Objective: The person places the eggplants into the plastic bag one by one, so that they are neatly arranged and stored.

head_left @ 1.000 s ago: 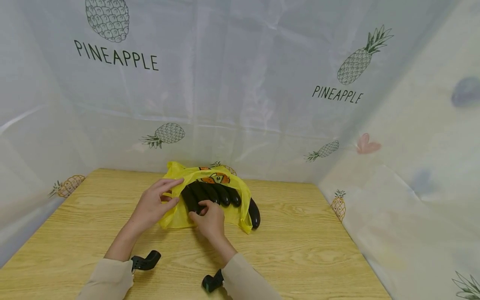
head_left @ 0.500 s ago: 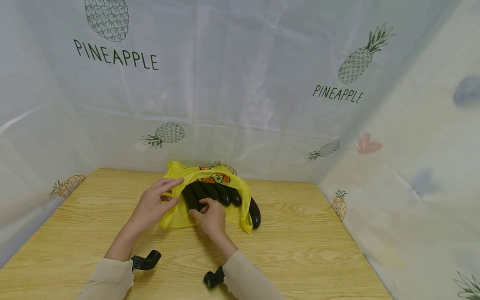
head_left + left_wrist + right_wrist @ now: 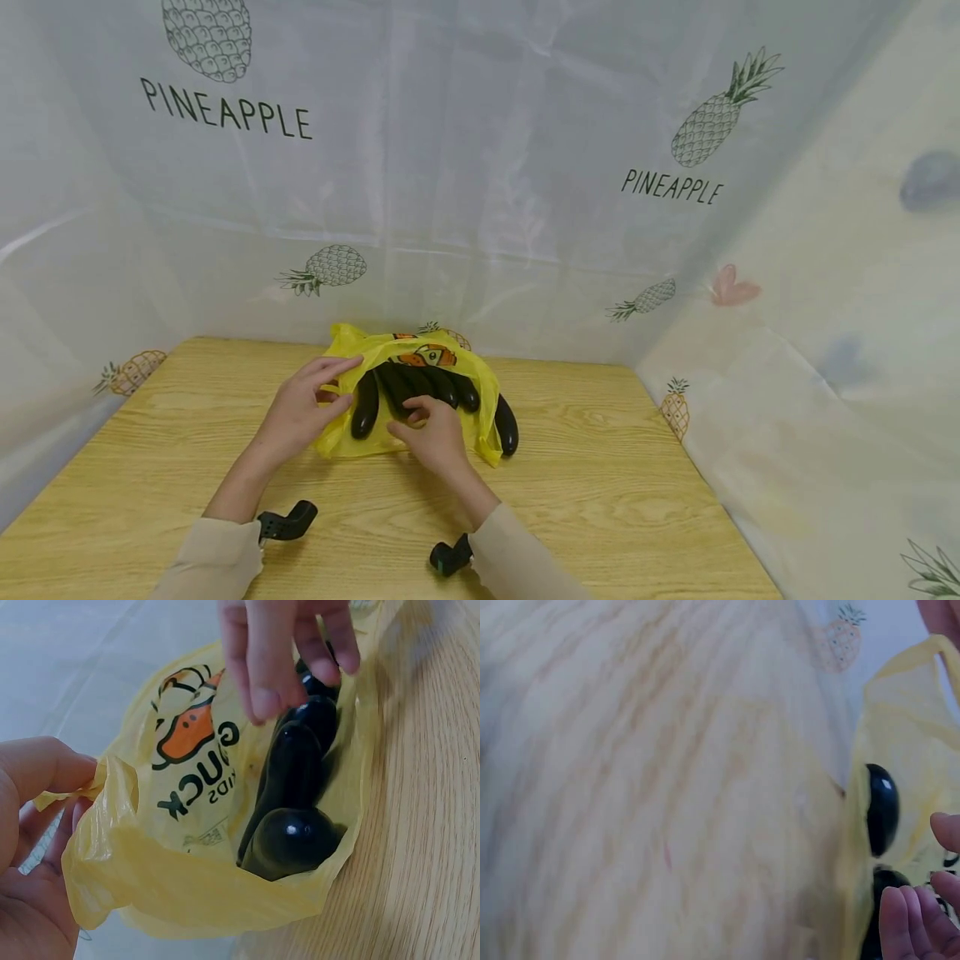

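A yellow plastic bag [image 3: 468, 362] with a duck print lies on its side, its mouth facing me. Several glossy black eggplants lie side by side in it; the leftmost eggplant [image 3: 365, 407] sits a little apart from the others. My left hand [image 3: 296, 412] pinches the bag's left edge and holds the mouth up, as the left wrist view shows at the bunched plastic [image 3: 112, 817]. Just in front of the row, my right hand [image 3: 435, 433] hovers at the mouth with loosely bent fingers [image 3: 922, 922] and nothing between them.
Another eggplant [image 3: 507, 427] shows beyond the bag's right edge on the wooden table [image 3: 600, 483]. Behind the table hangs a pale sheet [image 3: 480, 167] printed with pineapples. Each wrist bears a black camera mount [image 3: 291, 521].
The leftmost eggplant has shifted left, leaving a gap beside the row. My right hand has come away from it and moved slightly right. My left hand keeps its hold on the bag.
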Available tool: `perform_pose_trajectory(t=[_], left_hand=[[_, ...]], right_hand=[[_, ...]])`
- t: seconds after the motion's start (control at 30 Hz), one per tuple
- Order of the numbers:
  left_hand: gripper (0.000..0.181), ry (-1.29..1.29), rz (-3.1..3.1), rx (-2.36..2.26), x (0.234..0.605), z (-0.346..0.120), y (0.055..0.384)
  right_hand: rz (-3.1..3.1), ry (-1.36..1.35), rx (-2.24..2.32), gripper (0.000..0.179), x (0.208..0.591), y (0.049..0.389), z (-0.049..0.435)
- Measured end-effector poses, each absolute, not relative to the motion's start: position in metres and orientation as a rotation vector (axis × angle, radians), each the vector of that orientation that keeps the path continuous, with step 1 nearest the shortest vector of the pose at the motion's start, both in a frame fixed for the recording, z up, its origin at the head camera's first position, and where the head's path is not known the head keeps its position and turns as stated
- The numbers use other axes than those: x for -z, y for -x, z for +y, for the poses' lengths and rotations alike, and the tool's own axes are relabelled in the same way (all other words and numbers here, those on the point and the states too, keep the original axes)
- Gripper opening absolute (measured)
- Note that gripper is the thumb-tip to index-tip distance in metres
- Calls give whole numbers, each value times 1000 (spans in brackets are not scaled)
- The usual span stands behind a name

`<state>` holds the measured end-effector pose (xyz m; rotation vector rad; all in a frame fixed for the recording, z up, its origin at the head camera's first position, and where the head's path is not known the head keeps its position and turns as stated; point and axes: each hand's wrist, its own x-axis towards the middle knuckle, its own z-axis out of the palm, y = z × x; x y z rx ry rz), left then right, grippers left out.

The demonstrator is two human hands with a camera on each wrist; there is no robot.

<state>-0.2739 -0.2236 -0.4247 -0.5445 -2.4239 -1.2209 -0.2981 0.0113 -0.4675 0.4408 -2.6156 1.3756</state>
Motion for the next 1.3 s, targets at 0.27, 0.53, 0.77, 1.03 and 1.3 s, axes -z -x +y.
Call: perform_pose_trajectory(t=[0.27, 0.53, 0.77, 1.03, 1.3], left_hand=[[58, 557, -2408, 1220, 425, -225, 275], [58, 555, -2415, 1216, 425, -224, 275], [58, 536, -2437, 1245, 424, -224, 274], [58, 537, -2430, 1245, 424, -223, 274], [59, 535, -2434, 1230, 425, -223, 274]], right_hand=[[-2586, -500, -1337, 36, 451, 292, 43], [-2618, -489, -1225, 34, 435, 286, 88], [-2604, -440, -1166, 36, 431, 289, 125], [-2604, -348, -1090, 49, 437, 294, 155], [-2660, -247, -1130, 56, 453, 297, 171]])
